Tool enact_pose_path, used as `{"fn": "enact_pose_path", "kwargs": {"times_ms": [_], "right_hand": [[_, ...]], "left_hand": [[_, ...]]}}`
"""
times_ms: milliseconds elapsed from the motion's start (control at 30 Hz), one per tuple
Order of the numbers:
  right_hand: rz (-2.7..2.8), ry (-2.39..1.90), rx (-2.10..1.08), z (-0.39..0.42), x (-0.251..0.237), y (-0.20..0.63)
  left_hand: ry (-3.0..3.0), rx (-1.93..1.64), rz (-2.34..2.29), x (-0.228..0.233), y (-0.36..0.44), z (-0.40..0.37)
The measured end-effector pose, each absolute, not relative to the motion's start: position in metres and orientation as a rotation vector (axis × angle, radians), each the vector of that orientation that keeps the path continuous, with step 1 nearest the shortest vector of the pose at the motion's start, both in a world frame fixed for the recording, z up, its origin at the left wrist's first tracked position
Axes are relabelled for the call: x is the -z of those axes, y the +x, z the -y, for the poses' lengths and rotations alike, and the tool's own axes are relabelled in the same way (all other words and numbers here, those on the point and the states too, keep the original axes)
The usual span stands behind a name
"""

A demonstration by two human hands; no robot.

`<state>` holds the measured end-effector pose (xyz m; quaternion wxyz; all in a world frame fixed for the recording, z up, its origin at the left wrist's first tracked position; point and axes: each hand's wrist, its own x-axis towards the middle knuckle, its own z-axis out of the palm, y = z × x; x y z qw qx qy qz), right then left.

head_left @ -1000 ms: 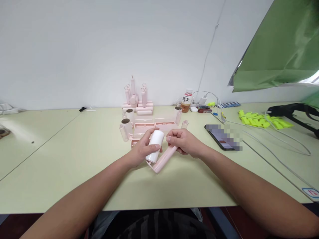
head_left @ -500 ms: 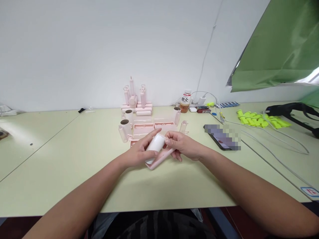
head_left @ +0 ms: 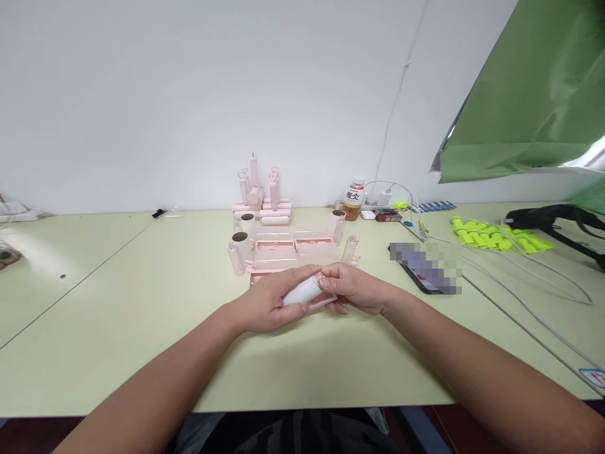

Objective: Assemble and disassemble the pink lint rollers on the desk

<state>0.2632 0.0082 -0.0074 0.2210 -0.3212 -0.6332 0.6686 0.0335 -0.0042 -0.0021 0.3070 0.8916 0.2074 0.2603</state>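
My left hand (head_left: 270,301) is wrapped round a white lint roll (head_left: 302,291), its thumb along the near side. My right hand (head_left: 354,287) grips the right end of the roll, with its thumb on top. Below the roll, a pink case part (head_left: 323,302) shows between the hands, and most of it is hidden by my fingers. Just beyond the hands lie open pink cases (head_left: 275,246) with clear covers. At their left stand white rolls (head_left: 241,247) with brown cardboard cores, and another roll (head_left: 338,217) stands at the right.
Pink lint rollers (head_left: 255,198) are stacked against the wall. A drink bottle (head_left: 354,199) stands to their right. A phone (head_left: 423,270) lies right of my hands, with white cables (head_left: 515,280) and bright yellow parts (head_left: 491,234) farther right.
The roll and the pink case part have tilted flatter and turned between my hands. My left fingers now cover more of the roll. The camera view has shifted slightly.
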Motion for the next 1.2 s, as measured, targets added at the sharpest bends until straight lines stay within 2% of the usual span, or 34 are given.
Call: {"fn": "enact_pose_path", "kwargs": {"times_ms": [467,1200], "right_hand": [[1.871,-0.964,-1.784,-0.003,0.0,0.26],[1.866,-0.91,-1.762,0.004,0.001,0.252]], "left_hand": [[2.298,-0.587,-0.827,0.008,0.036,0.003],[2.38,-0.455,-0.809,-0.005,0.033,0.004]]}}
